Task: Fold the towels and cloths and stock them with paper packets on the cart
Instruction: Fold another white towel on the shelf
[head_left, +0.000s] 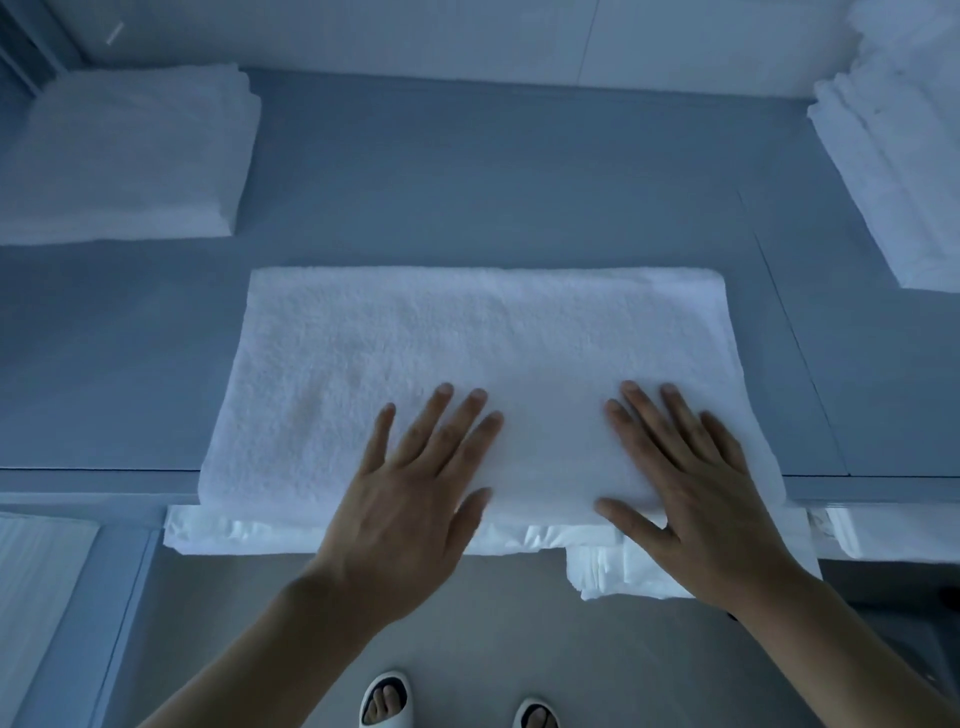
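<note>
A white terry towel (467, 332), folded into a wide rectangle, lies on the grey table (467, 171) with its near edge at the table's front edge. My left hand (415, 493) rests flat on the towel's near middle, fingers straight and spread. My right hand (691, 478) lies flat to the right of it, fingers straight, thumb over the near edge. Thinner white cloths (322, 535) hang out from under the towel over the table edge.
A stack of folded white towels (130, 156) sits at the back left of the table. Another pile of white towels (898, 156) lies at the right edge. A wall runs behind the table. Below are the floor and my two slippered feet (387, 701).
</note>
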